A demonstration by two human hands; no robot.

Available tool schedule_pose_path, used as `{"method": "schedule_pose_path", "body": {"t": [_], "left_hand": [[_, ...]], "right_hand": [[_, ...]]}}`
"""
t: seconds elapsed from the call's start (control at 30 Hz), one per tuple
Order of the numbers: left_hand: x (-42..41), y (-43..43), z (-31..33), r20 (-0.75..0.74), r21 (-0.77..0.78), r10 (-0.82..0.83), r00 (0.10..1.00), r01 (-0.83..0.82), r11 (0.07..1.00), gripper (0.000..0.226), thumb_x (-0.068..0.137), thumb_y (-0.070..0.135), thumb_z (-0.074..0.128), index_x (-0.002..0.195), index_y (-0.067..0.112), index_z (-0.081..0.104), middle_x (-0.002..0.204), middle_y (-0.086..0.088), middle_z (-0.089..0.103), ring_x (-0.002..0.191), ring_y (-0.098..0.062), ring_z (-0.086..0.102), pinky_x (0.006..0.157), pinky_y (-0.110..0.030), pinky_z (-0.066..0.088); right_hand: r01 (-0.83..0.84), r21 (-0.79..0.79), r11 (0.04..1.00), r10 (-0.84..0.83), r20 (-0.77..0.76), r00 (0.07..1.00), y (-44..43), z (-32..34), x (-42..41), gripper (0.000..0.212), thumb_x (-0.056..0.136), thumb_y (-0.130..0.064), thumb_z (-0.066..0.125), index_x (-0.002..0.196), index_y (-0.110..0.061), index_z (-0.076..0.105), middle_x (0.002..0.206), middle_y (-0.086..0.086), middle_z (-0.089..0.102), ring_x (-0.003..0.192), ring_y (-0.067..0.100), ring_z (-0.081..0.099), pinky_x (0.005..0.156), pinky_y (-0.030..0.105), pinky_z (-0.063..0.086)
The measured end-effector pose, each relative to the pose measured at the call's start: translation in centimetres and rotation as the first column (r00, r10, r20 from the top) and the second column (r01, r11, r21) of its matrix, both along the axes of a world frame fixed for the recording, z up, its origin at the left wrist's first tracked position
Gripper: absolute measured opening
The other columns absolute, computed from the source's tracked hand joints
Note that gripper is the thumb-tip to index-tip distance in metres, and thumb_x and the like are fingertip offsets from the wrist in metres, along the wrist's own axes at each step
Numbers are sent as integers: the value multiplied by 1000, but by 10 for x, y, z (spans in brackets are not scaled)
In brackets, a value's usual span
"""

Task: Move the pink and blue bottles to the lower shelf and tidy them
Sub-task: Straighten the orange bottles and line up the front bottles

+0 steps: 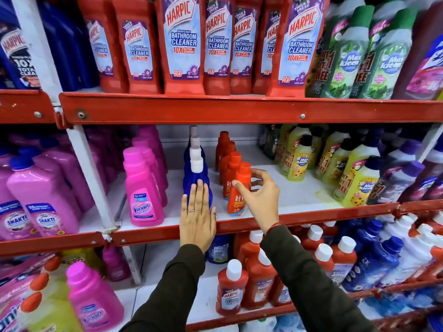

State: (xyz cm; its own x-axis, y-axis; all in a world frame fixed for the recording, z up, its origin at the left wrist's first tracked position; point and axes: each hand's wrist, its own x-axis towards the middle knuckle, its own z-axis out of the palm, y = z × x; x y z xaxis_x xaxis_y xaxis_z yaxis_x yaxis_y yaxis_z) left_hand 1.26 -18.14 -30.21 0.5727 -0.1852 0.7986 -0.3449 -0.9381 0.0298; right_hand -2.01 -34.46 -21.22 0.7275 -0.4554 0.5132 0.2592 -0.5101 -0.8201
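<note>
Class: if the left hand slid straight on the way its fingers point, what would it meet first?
The left hand would meet the front blue bottle; its fingertips already overlap it, though actual contact is unclear.

Red metal shelf rails (pixel 239 111), white upright post (pixel 91 173), white shelf boards (pixel 294 188).

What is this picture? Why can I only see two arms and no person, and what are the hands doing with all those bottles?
The camera sits on the person's head, looking down, so only their dark-sleeved arms show. This is a shop shelf with red metal edges. The left hand, wearing a ring, lies flat against the front blue bottle with a white cap. The right hand has open fingers around the front small orange-red bottle, not clearly gripping it. Left of them stands a pink Vanish bottle. Yellow bottles stand at the right, tall red Harpic bottles above.
</note>
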Motion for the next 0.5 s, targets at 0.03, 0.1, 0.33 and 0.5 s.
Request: {"method": "schedule_pose_path", "body": {"t": [0.03,0.1,0.33,0.5], "left_hand": [[0,0,0,-7,-2,-2,1000,2,1000,73,101,29,32,162,2,2,168,-16,10,155,-32,16,129,-42,-8],[0,0,0,-19,0,0,1000,0,1000,71,101,29,32,161,1,7,167,-17,13,155,-32,16,129,-42,-8],[-3,1,2,-38,19,6,999,-5,1000,70,101,30,31,160,1,8,166,-18,15,154,-31,18,129,-43,-5],[-7,2,7,-80,40,-7,997,10,999,71,100,34,32,159,4,8,167,-16,14,154,-30,16,128,-41,-5]], "right_hand": [[5,-8,1000,-5,-7,1000,1,-2,1,52,77,-43,83,120,-22,62,107,-12,63,98,10,63,76,9,45],[15,-17,1000,-15,-15,1000,3,-4,2,53,77,-44,82,121,-22,62,107,-12,63,99,11,64,79,14,49],[51,-46,998,-52,-15,999,4,-11,6,58,76,-51,81,123,-24,59,118,-2,69,100,13,65,85,29,59],[36,-69,997,-37,-6,999,5,-17,5,58,79,-51,78,126,-27,54,123,-3,64,105,8,59,90,25,55]]}}
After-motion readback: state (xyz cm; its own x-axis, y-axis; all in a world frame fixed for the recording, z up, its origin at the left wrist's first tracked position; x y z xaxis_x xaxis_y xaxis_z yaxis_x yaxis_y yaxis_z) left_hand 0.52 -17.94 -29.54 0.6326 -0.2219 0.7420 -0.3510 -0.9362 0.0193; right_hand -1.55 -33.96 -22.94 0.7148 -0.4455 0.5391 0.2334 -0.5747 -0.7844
